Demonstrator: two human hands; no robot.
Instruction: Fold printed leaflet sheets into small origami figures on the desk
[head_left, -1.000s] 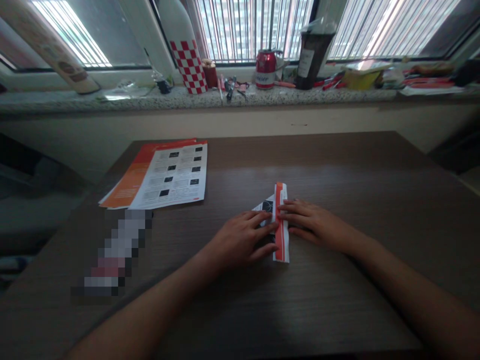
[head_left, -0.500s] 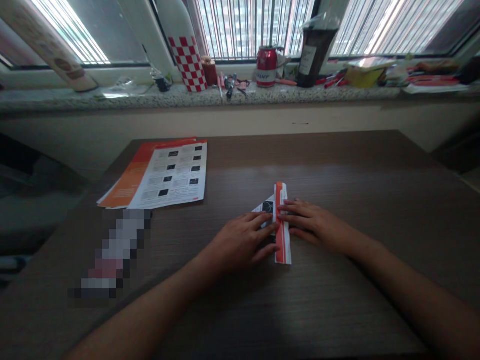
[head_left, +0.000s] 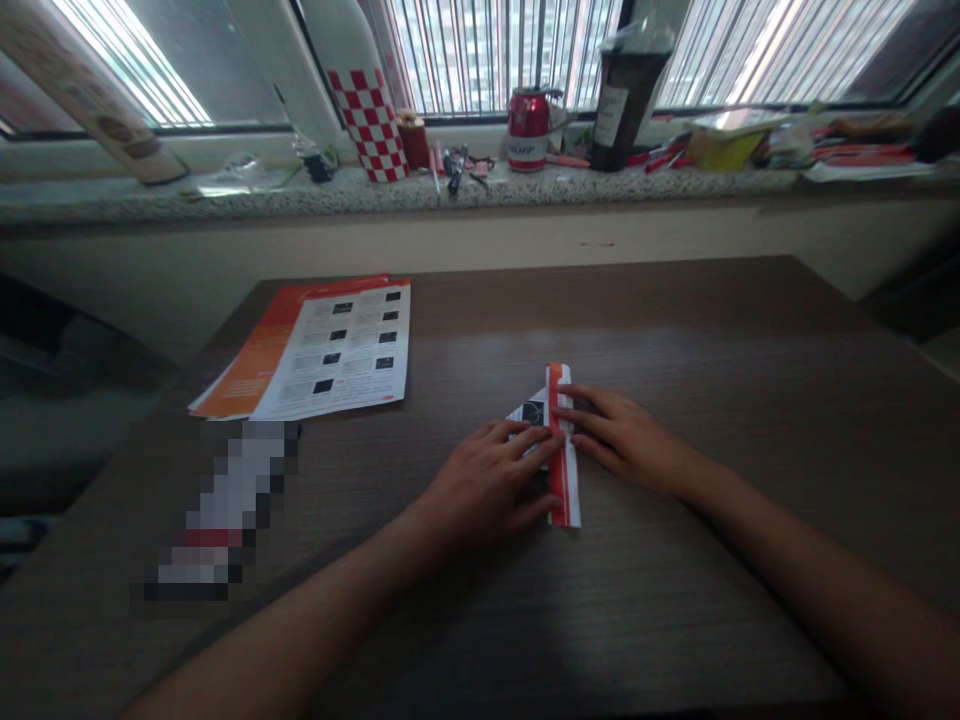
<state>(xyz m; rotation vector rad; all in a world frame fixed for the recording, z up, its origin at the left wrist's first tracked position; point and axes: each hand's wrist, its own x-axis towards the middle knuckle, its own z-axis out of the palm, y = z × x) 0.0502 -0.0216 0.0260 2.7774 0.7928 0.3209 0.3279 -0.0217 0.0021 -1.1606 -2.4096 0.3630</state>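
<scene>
folded paper [head_left: 564,490], orange-red stripe, white edges, triangular side flap

Single head-worn camera: looks forward and down from wearer's side of dark brown wood-grain table [head_left: 675,620], which fills middle and bottom of frame. Bare left hand [head_left: 487,478] and bare right hand [head_left: 631,437] near frame centre, at middle distance. Speckled grey stone windowsill [head_left: 247,205] farther off, across upper frame; white-framed glass windows [head_left: 480,60] cut by top edge.
</scene>
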